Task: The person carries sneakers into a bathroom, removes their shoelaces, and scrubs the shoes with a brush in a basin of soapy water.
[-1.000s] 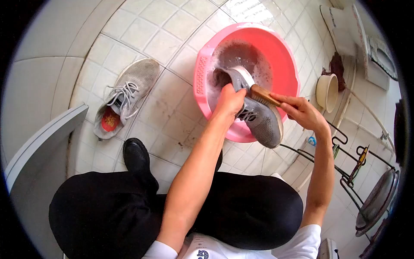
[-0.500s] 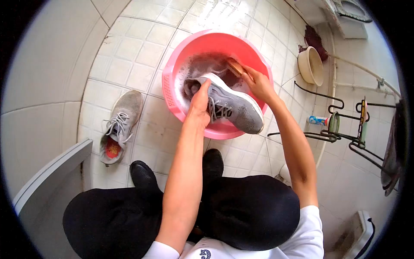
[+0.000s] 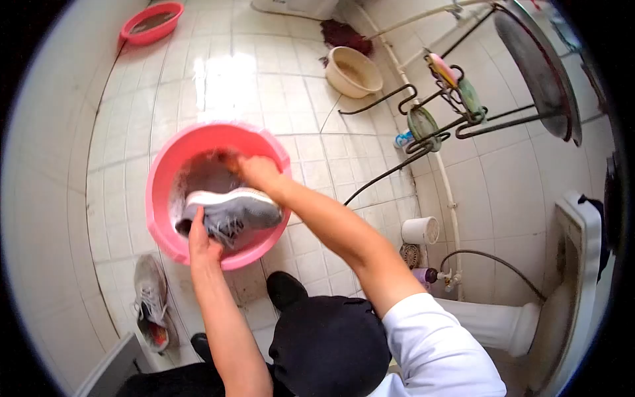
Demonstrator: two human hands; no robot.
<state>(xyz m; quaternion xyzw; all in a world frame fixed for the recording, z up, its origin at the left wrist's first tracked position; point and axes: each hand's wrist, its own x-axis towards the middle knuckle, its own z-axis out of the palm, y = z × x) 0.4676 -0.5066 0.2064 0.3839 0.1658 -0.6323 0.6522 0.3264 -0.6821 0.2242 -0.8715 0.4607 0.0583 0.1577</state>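
A grey sneaker (image 3: 246,213) with a white sole lies on its side over the pink basin (image 3: 157,221). My left hand (image 3: 204,239) is closed around its heel end, thumb at the shoe's opening. Dark sudsy water (image 3: 202,177) fills the basin, with foam along its left side. My right hand (image 3: 259,173) is closed on a wooden brush (image 3: 229,159), blurred by motion, just above the water and beyond the sole. The brush's bristles cannot be made out. A second grey sneaker (image 3: 151,291) with loose laces rests on the floor left of my left forearm.
Another pink basin (image 3: 151,37) with murky water stands at the far left wall. A cream basin (image 3: 354,73) sits at the back right. A black wire rack (image 3: 436,122) juts from the right. A white cup-like container (image 3: 420,231) lies near the sink pedestal (image 3: 493,325).
The view has swung right, so the basin appears further left and lower. My right hand with the brush has moved over the water, away from the toe. The left hand still grips the sneaker.
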